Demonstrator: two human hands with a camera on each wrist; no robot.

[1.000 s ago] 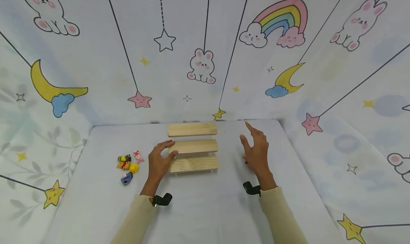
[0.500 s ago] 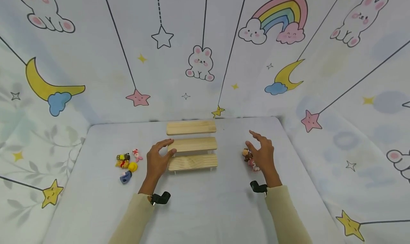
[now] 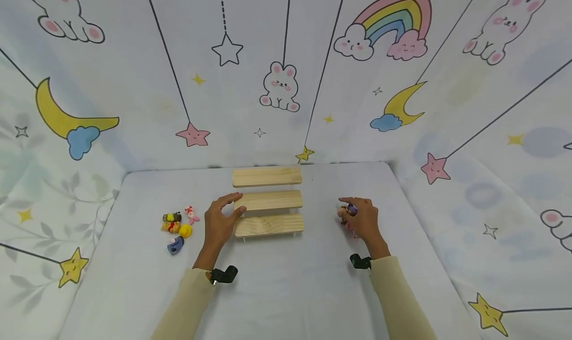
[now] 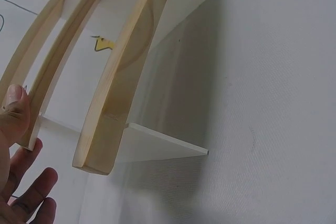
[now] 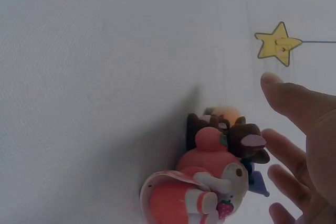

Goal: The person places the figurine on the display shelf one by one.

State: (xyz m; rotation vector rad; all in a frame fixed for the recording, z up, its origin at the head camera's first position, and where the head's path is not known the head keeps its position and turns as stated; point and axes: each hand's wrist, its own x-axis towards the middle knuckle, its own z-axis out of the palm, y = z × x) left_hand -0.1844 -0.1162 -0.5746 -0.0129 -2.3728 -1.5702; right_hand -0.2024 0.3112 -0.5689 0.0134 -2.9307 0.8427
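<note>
My left hand grips the left end of the middle board of a three-tier wooden shelf. In the left wrist view, its thumb lies against that board and the fingers reach round the end; white supports show under the front board. Over on the right, my right hand hovers around a small group of toy figurines, partly hiding them. The right wrist view shows a pink-hooded figurine and a brown figurine, with thumb and fingers spread beside them.
A second cluster of toy figurines, including a yellow one and a blue one, lies on the white tabletop left of the shelf. A printed fabric backdrop rises behind and at both sides.
My right hand has moved back from the far right of the table and lowered over the right-hand figurines, its fingers coming nearer them. The left hand keeps its grip on the shelf.
</note>
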